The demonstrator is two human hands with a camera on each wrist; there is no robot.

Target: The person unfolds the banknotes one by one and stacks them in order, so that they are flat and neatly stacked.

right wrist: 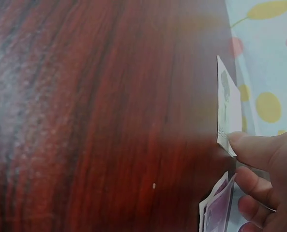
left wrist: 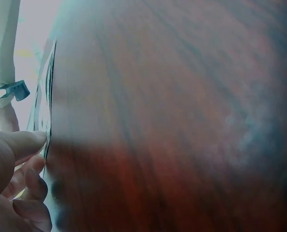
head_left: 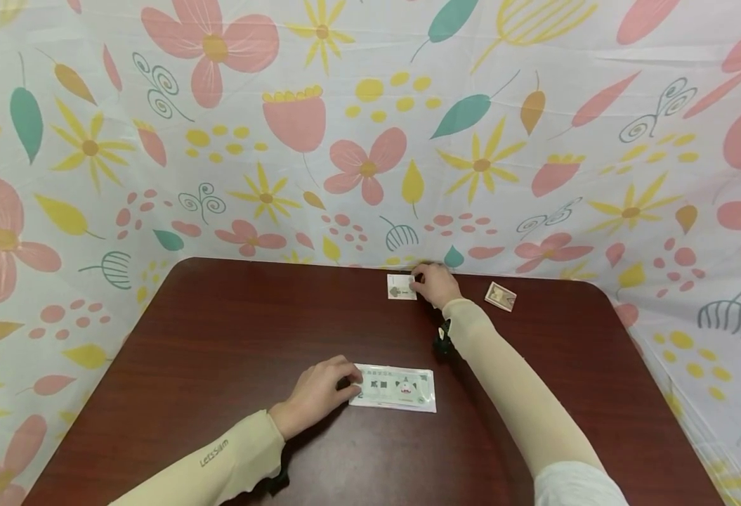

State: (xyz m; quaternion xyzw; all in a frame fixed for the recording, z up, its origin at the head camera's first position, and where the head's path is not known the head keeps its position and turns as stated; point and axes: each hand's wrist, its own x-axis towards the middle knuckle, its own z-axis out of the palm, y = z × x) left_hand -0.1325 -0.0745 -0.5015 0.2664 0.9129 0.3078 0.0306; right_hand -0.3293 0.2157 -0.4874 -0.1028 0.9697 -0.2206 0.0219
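Observation:
Near the middle of the table lies a stack of long, pale green play banknotes [head_left: 395,388], printed with characters and a small cartoon face. My left hand [head_left: 318,391] pinches its left end; in the left wrist view the thumb [left wrist: 29,143] presses on the layered edges. At the table's far edge is a small white printed card [head_left: 400,287]. My right hand [head_left: 438,284] pinches its right side, thumb [right wrist: 259,147] on the printed face, and the card stands tilted in the right wrist view.
To the right of my right hand lies a small stack of cards [head_left: 500,296], purplish in the right wrist view. The dark wooden table [head_left: 231,337] ends at a floral cloth [head_left: 364,126] hanging behind it. Dark bands sit on both wrists.

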